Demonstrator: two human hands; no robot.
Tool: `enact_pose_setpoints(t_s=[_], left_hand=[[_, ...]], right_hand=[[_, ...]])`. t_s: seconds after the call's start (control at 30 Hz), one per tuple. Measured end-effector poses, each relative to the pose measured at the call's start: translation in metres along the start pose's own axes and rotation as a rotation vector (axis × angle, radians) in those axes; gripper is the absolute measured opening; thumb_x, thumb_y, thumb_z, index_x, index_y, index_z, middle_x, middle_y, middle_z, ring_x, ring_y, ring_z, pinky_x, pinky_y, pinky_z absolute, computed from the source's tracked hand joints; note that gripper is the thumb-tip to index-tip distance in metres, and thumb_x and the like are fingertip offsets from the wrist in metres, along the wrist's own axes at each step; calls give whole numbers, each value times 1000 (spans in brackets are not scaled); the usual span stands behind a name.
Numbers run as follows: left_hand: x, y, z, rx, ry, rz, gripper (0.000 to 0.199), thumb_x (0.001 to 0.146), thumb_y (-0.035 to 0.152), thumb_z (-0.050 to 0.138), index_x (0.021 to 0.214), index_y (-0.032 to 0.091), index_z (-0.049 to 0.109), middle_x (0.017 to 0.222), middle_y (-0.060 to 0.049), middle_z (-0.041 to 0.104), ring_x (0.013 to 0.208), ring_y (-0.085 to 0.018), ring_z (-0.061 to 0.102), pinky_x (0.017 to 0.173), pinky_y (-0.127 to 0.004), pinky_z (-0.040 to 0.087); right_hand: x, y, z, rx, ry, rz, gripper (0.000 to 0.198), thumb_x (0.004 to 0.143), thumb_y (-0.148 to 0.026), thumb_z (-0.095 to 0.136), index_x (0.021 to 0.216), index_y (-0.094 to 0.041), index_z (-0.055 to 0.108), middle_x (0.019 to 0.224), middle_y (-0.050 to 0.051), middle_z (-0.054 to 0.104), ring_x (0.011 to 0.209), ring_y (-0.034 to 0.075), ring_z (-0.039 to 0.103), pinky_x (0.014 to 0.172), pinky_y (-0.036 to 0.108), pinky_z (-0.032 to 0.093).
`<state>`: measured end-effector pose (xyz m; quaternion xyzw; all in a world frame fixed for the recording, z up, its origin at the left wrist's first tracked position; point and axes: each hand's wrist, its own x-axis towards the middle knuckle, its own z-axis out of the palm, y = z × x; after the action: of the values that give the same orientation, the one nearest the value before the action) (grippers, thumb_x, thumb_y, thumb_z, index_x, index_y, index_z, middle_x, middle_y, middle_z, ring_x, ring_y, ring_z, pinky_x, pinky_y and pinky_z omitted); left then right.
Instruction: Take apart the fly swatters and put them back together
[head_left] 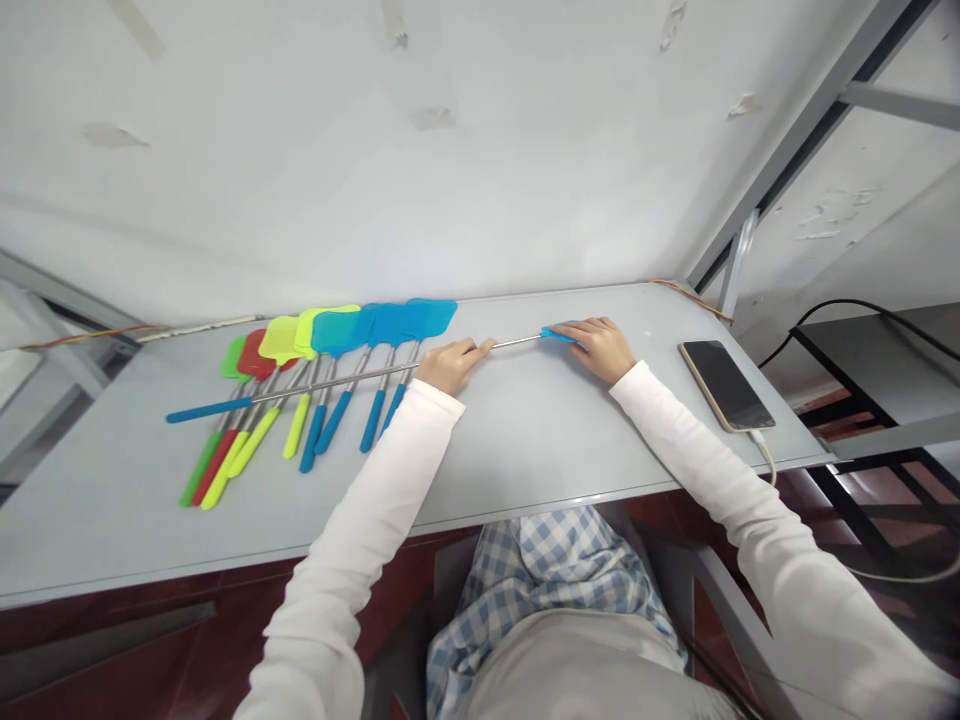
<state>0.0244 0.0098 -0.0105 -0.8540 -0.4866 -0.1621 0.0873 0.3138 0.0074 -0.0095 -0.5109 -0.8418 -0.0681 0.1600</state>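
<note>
A telescopic fly swatter (337, 381) with a blue handle lies stretched out across the table in front of me. My left hand (452, 366) is closed around its thin metal rod near the middle. On the right, my right hand (598, 347) grips the blue swatter head, which is mostly hidden under the fingers. The blue handle (210, 410) points left, over a row of other swatters. Among these are a green swatter (199, 468), a red swatter (217, 468), several yellow swatters (255, 440) and several blue swatters (334, 422), heads toward the wall.
A phone (726, 385) with a white charging cable (765, 455) lies at the right end of the grey table (525, 450). A white wall (480, 180) with tape scraps stands behind. Metal frame posts (742, 255) rise at the side, and a dark stool (892, 400) stands at far right.
</note>
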Motion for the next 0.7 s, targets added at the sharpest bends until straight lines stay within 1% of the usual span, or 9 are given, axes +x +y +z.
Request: enact_pose_setpoints(t_s=[0.27,0.4,0.57,0.7], left_hand=[[-1,-3,0,12,-17,8,41,99,35,30,121,34,64,86,-7,66,77,-16,60,57,-29,29],[0,-2,-2,1,-53,-8,41,98,34,30,121,34,63,88,-7,66,79,-17,60,57,-29,31],[0,5,-7,12,-107,-18,38,97,29,32,120,34,63,92,-7,66,79,-17,60,56,-29,31],[0,10,-11,21,-107,-29,39,97,32,30,120,33,63,92,-8,66,80,-17,61,56,-30,30]], right_hand=[[0,-1,-1,0,-6,-58,45,91,-12,41,131,-25,58,126,5,65,109,21,58,89,35,37],[0,-2,0,-40,2,-60,47,91,-9,39,130,-26,58,124,4,66,104,20,60,84,34,38],[-1,-7,2,-107,1,-53,45,92,-9,38,127,-27,60,122,3,67,100,20,60,79,35,36],[-2,-14,-1,-95,35,-54,42,96,-13,36,126,-27,61,123,2,66,103,20,59,80,35,34]])
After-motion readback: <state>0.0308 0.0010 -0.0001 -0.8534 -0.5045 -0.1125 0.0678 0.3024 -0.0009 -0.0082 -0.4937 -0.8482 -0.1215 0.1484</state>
